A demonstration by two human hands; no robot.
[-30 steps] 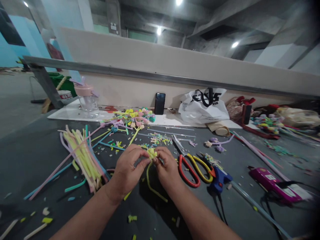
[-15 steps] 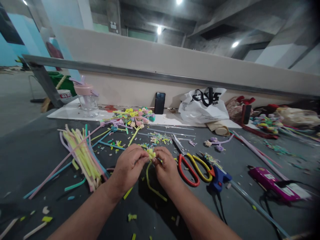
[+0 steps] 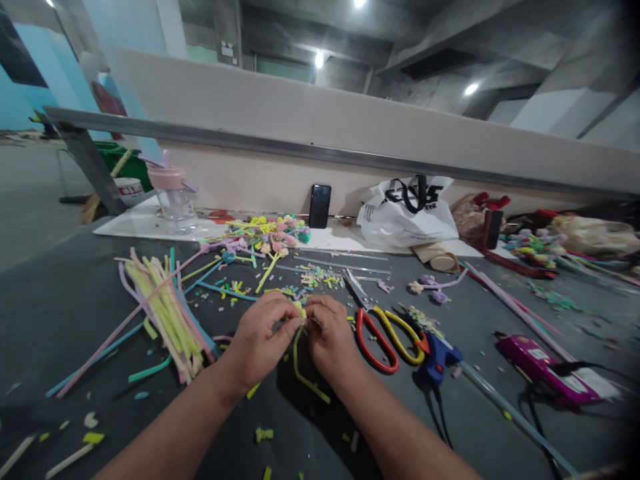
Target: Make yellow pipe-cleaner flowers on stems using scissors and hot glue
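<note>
My left hand [image 3: 260, 337] and my right hand [image 3: 327, 333] meet over the dark table, both pinching the coiled top of a yellow pipe cleaner [image 3: 299, 360]. Its loose tail curves down toward me between my wrists. The coiled tip is mostly hidden by my fingers. A bundle of yellow, pink and blue pipe cleaners [image 3: 160, 310] lies left of my left hand. Scissors with red and yellow handles [image 3: 383, 333] lie just right of my right hand.
A blue glue gun [image 3: 437, 357] and a magenta glue gun [image 3: 543, 363] lie to the right, cords trailing. Finished pipe-cleaner flowers [image 3: 267, 233], a phone [image 3: 319, 207], a white bag [image 3: 407, 213] and a clear cup [image 3: 175, 200] stand along the far wall. Cut scraps litter the table.
Both hands have closed tighter over the yellow coil, hiding more of it, and shifted slightly away from me. Nothing else on the table has moved.
</note>
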